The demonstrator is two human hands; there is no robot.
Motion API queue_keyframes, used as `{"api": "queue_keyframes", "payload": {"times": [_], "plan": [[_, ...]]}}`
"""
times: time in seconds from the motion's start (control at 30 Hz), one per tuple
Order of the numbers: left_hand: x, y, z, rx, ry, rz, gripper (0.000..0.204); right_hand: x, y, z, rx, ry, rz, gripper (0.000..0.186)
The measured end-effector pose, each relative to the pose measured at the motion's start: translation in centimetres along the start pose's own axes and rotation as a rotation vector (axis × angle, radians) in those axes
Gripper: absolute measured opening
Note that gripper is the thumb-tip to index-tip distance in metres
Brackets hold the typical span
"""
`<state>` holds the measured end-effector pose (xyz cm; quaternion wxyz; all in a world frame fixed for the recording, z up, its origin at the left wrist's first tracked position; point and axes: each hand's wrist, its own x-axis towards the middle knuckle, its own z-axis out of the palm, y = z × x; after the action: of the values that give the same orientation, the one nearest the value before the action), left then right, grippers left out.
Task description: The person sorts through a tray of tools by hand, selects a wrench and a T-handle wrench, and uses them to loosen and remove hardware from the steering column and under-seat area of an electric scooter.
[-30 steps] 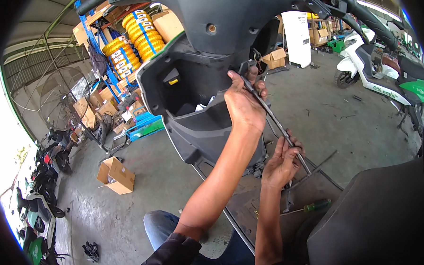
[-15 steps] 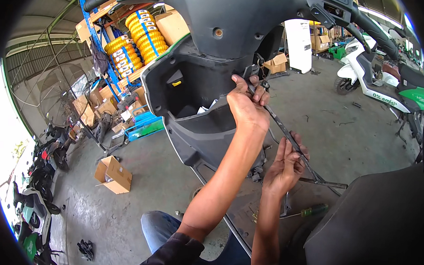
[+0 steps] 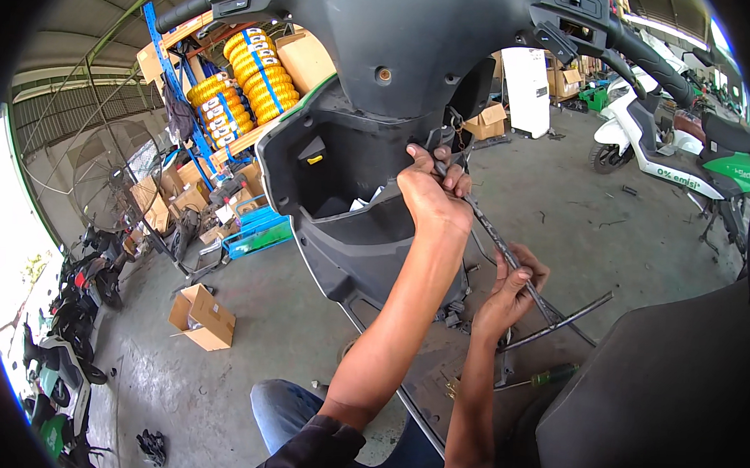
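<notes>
A long black cable (image 3: 494,236) runs slantwise from the front of the scooter down to the right. My left hand (image 3: 434,190) is closed around its upper end, beside the open dark storage compartment (image 3: 345,162). Lower down, the fingers of my right hand (image 3: 515,294) pinch the same cable. Below that grip a second black strand (image 3: 559,323) crosses it, one end pointing up to the right. A key chain (image 3: 458,130) hangs just above my left hand. What the cable's top end meets is hidden by my fingers.
A green-handled screwdriver (image 3: 553,374) lies on the scooter's footboard, near the black seat (image 3: 662,372). An open cardboard box (image 3: 204,317) stands on the floor at left. Yellow coiled tubes (image 3: 261,68) fill a rack behind. A white scooter (image 3: 647,145) is parked at right.
The loose strand below my right hand has swung, its free end now tilting upward. My right hand has turned slightly and shifted a little; my left hand stays on the cable.
</notes>
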<state>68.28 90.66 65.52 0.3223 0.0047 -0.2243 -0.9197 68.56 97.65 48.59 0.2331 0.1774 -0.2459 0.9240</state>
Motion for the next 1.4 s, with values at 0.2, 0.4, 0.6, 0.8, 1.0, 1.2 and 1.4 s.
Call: {"api": "queue_keyframes", "payload": {"times": [0.2,0.4,0.6,0.8,1.0,1.2,1.4], "plan": [[0.2,0.9,-0.6,-0.045,-0.015,-0.030,0.028,-1.0,-2.6,2.0,0.295,0.030,-0.037,0.056],[-1.3,0.7,-0.4,0.123,-0.006,0.014,0.033,-1.9,-1.6,1.8,0.285,0.138,0.214,0.055],[-0.7,0.9,-0.3,0.035,-0.026,-0.027,0.029,-1.9,-2.7,2.4,0.170,0.188,0.192,0.053],[0.3,1.0,-1.6,-0.001,-0.092,-0.018,0.022,-2.2,-3.9,3.2,0.325,0.093,0.127,0.042],[-0.7,0.6,-1.5,0.015,-0.136,-0.038,0.024,-2.1,-1.7,1.7,0.372,0.036,0.180,0.038],[-1.0,1.0,-1.3,0.034,-0.107,-0.067,0.030,-1.0,-3.0,3.7,0.288,0.288,0.259,0.044],[-1.0,1.1,-0.4,-0.047,0.005,-0.129,0.022,-1.0,-3.4,4.2,0.320,0.151,0.135,0.037]]}}
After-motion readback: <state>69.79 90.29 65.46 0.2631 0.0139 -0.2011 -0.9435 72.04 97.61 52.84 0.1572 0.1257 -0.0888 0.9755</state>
